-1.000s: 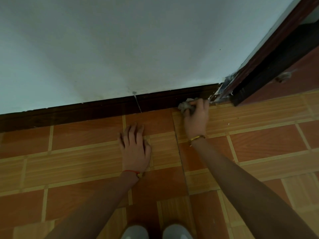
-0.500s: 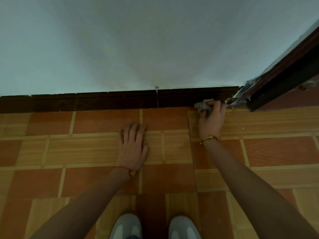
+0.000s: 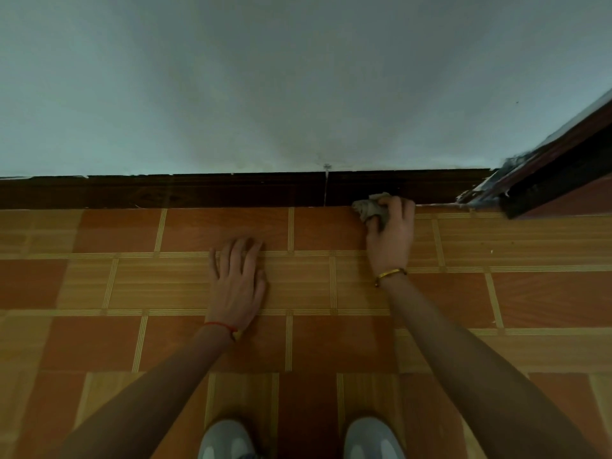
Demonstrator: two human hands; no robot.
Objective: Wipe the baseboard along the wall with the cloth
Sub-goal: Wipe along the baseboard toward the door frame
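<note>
A dark brown baseboard (image 3: pixel 198 192) runs along the foot of the pale wall, with a thin vertical seam near its middle. My right hand (image 3: pixel 392 233) grips a crumpled grey cloth (image 3: pixel 371 208) and presses it against the bottom of the baseboard, just right of the seam. A gold bangle sits on that wrist. My left hand (image 3: pixel 236 279) lies flat on the floor tiles, fingers spread and pointing at the wall, a red thread around its wrist.
A dark door frame (image 3: pixel 549 167) with chipped paint at its foot stands at the right end of the baseboard. Orange and tan patterned tiles (image 3: pixel 99 339) cover the floor. My grey shoes (image 3: pixel 228 440) show at the bottom edge.
My right hand with the cloth has slid left along the baseboard, away from the door frame toward the seam. The left hand stays planted on the floor. The view has swung level with the wall.
</note>
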